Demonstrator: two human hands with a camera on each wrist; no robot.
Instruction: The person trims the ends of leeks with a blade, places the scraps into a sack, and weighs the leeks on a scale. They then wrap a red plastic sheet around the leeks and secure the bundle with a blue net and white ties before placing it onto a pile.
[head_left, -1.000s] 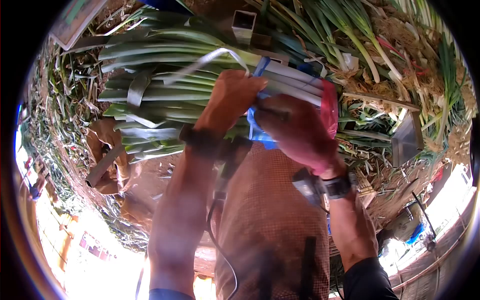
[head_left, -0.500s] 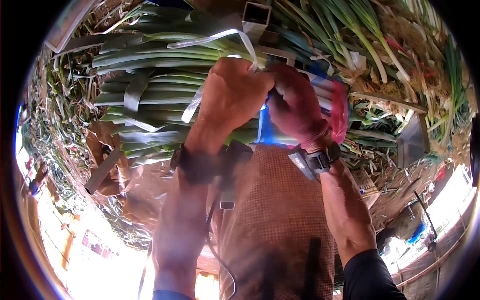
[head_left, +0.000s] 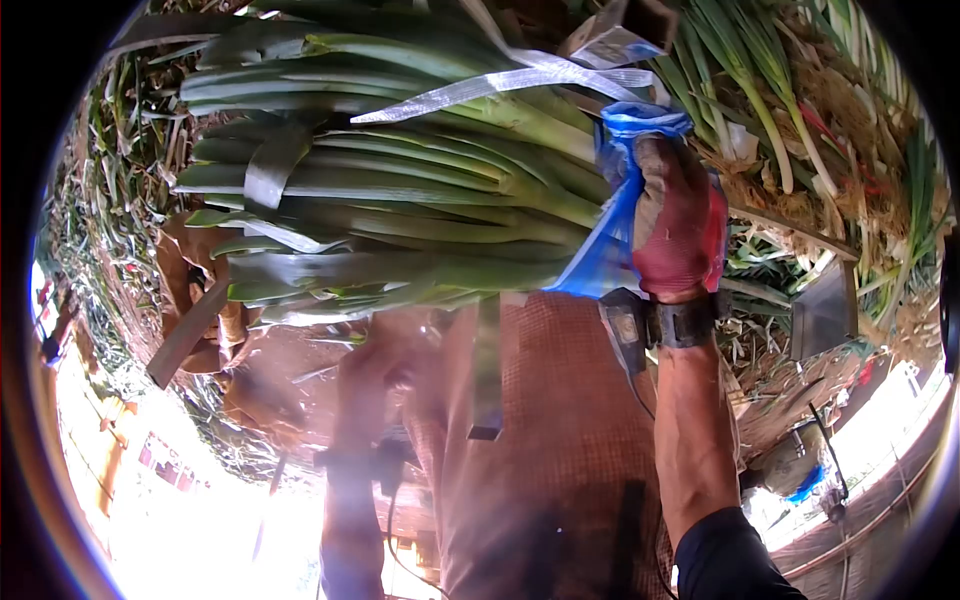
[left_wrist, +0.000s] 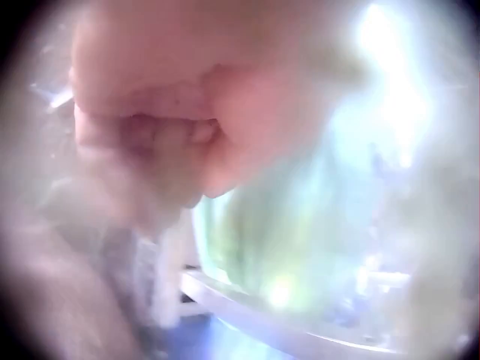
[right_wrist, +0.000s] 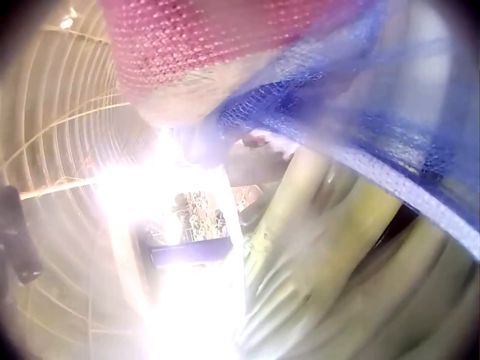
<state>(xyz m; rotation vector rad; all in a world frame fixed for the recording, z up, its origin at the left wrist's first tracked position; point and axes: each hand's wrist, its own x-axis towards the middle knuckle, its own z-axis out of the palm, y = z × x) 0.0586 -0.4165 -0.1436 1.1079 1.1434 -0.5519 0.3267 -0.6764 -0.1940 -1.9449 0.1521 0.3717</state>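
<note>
A bundle of leeks (head_left: pixel 420 180) lies crosswise, leafy ends to the left. Blue mesh wrap (head_left: pixel 610 230) covers its right end, and my right hand (head_left: pixel 675 220), in a red glove with soiled fingers, grips this wrap. In the right wrist view the blue mesh (right_wrist: pixel 330 97) runs under the glove (right_wrist: pixel 210 52), beside pale leek stalks (right_wrist: pixel 330 217). Over the top of the bundle lies a flat silvery strap (head_left: pixel 480 90), its end loose. Bare and blurred, my left hand (head_left: pixel 385 350) is below the bundle's near edge. Its curled fingers (left_wrist: pixel 157 142) show nothing between them.
A square metal tube (head_left: pixel 620 40) stands behind the bundle, with another metal piece (head_left: pixel 825 310) at the right. Loose leeks with roots (head_left: pixel 790 140) lie at the back right. Leaf scraps (head_left: pixel 100 220) cover the ground at the left. A checked apron (head_left: pixel 560 400) hangs in front.
My left hand has left the strap by the right hand and dropped below the bundle. The right hand and blue wrap have shifted right, and the strap now lies across the leeks.
</note>
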